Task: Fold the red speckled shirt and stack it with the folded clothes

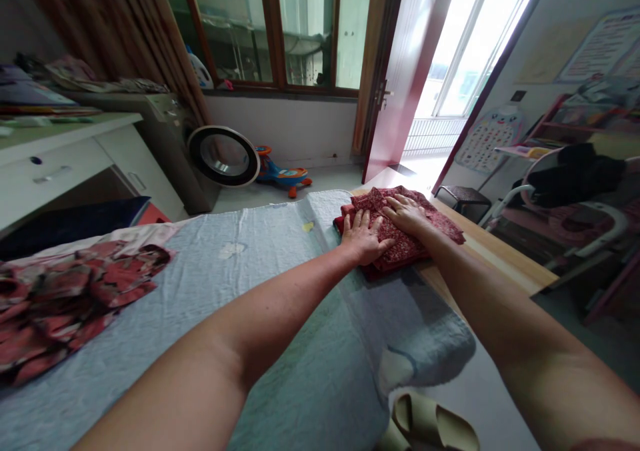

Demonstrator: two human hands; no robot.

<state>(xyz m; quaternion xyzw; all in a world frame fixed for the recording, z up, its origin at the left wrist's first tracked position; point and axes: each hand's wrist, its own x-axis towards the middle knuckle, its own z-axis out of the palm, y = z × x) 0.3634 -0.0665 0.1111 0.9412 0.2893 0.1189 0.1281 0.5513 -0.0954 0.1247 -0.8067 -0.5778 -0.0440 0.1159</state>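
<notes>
Both my hands rest on a folded stack of red patterned clothes (400,244) at the far right corner of the bed. My left hand (364,239) lies flat on its near left part, fingers spread. Beside it, my right hand (406,214) presses on the top with its fingers stretched out. Darker red cloth shows at the stack's lower edges. Under the stack is a light blue blanket (260,244) covering the bed. A crumpled red patterned garment (75,298) lies on the blanket at the left, apart from my hands.
A washing machine with its round door (224,156) swung out stands at the back left, near a white desk (75,164). A blue and orange ride-on toy (283,173) is on the floor. Slippers (430,421) lie below the bed's edge. A pink chair (565,218) stands right.
</notes>
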